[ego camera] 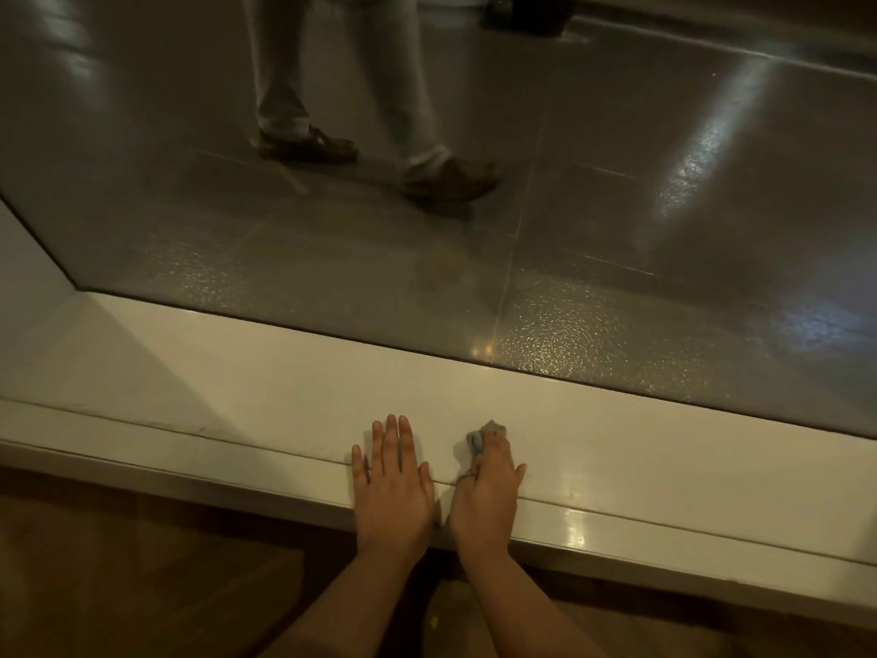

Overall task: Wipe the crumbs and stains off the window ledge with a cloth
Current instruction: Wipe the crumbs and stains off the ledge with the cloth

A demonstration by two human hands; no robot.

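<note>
While the left hand (392, 482) lies flat and spread on the white window ledge (664, 458), the right hand (489, 486) presses a bunched grey cloth (478, 438) onto it just beside; better to flatten the cloth and sweep in long overlapping strokes along the seam.

White window ledge (247, 396) bears a flat left hand (391, 482) and grey cloth (477, 439).

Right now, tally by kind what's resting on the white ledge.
Bare hands: 2, left hand flat, right hand pressing the cloth
Small grey crumpled cloth: 1
Total: 3
</note>
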